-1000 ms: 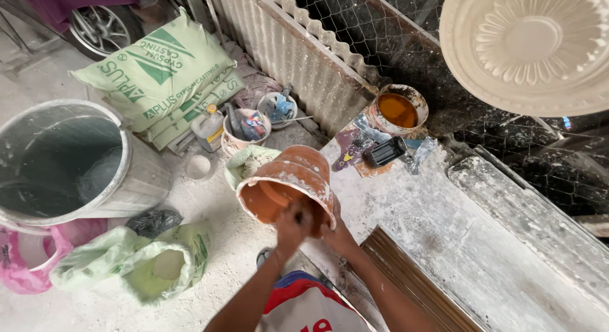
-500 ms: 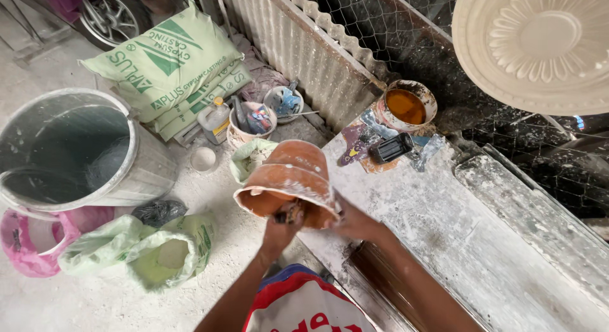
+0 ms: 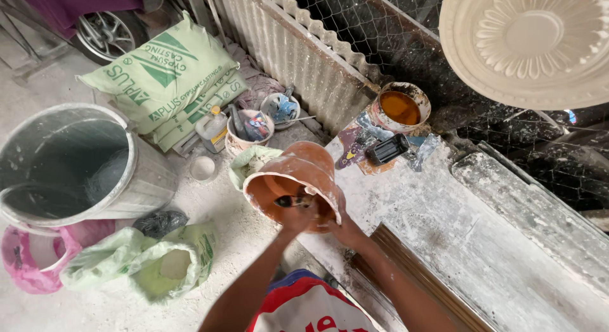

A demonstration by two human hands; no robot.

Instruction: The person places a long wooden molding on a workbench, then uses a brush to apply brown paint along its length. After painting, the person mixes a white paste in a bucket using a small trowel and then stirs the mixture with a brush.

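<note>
Big grey drum [image 3: 70, 164] at left, then orange bucket [image 3: 295, 179] tipped mouth-toward-wearer at the bench edge [image 3: 444, 230], left hand [image 3: 297, 212] reaching inside with fingers pinching a small dark tool, right hand [image 3: 342, 227] cupped underneath, steadying it.

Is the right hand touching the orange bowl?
Touching. The head view shows the right hand pressed against the orange bowl at its lower rim.

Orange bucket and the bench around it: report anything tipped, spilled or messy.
The orange bucket is tipped on its side, mouth toward the person, left hand inside it, right hand under its rim. White powder smears the bench.
</note>
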